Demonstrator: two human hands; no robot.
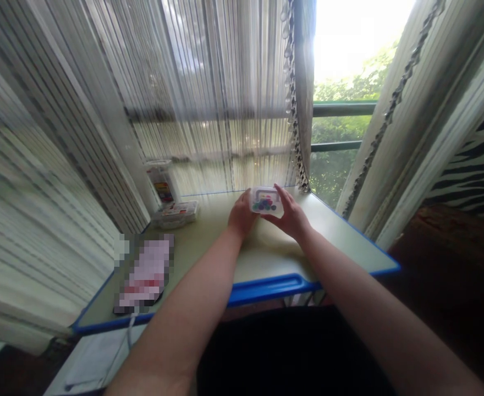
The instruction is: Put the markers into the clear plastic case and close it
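Observation:
My left hand [242, 215] and my right hand [290, 213] grip a small transparent plastic case [267, 201] from either side, just above the far part of the desk. The case has a grey handle on top. Several round pieces in green, purple, blue and pink sit inside it. The fingers of both hands cover its lower corners. The pale green desktop [267, 256] with its blue edge lies beneath my hands and forearms.
A transparent lidded box [175, 214] and an upright printed package [160, 181] stand at the far left of the desk. A pixelated object [145, 272] with a white cord lies near the front left. Sheer curtains and a window with a green railing rise behind.

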